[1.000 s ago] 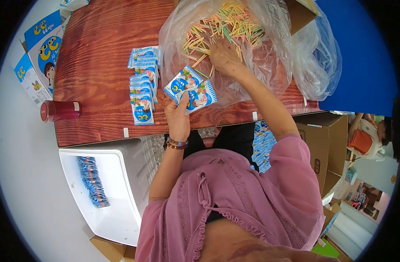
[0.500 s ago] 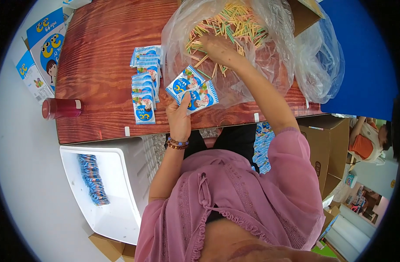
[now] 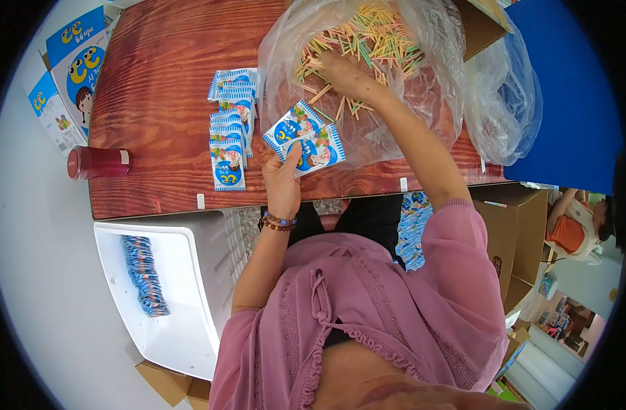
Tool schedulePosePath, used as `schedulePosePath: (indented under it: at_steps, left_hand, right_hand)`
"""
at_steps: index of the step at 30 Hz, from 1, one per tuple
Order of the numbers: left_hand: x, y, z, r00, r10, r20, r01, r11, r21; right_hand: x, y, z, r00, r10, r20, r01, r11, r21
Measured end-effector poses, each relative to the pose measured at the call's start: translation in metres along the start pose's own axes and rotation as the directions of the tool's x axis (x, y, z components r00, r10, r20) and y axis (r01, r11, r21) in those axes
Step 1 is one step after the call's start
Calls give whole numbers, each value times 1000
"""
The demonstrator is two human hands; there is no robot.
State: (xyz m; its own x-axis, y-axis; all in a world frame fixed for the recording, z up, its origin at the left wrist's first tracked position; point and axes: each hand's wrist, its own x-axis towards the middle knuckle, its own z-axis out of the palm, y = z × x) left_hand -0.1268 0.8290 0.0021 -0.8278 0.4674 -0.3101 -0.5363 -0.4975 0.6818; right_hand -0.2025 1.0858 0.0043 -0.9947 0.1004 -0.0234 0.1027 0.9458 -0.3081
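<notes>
My left hand (image 3: 283,181) is closed on two overlapping blue-and-white packets (image 3: 313,147), held fanned out above the table's front part, thumb on top. My right hand (image 3: 347,76) reaches into a clear plastic bag (image 3: 279,68) spread open on the table. Its fingers curl down at the left edge of a heap of thin pink, yellow and green sticks (image 3: 388,37). Some sticks are at the fingertips, which are partly hidden. Left of the held packets, more blue-and-white packets (image 3: 228,164) lie overlapping in rows on the red-brown wooden table (image 3: 162,109).
A jar of red contents (image 3: 100,163) stands at the table's left edge, near printed cartons (image 3: 80,61). Below is a white bin (image 3: 183,328) with a row of packets (image 3: 145,277). Cardboard boxes (image 3: 511,232) stand at right, more packets (image 3: 413,232) beside my lap. Another person (image 3: 573,225) is far right.
My right hand has shifted slightly right and stays among the sticks. The left hand keeps the two packets in nearly the same place. The whole view has shifted a little.
</notes>
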Motion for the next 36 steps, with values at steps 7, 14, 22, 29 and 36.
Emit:
schedulePosePath:
  at_steps: [7, 14, 22, 29, 36]
  left_hand:
    - [0, 0, 4, 1000, 20, -7, -20, 1000, 5]
    - [0, 2, 4, 999, 36, 1, -36, 999, -3]
    - [0, 2, 1, 999, 25, -38, -28, 998, -59]
    - [0, 8, 7, 993, 12, -117, -25, 994, -109]
    - [9, 7, 25, 989, 137, -51, -143, 978, -150]
  right_hand:
    - [-24, 22, 9, 928, 276, -252, -39, 742, 669]
    - [-53, 4, 13, 936, 196, -293, 181, 446, 877]
    - [-69, -13, 13, 942, 152, -298, -36, 931, 362]
    - [-78, -27, -14, 869, 317, -381, 278, 326, 904]
    - [-107, -97, -40, 804, 434, -407, 539, -241, 807]
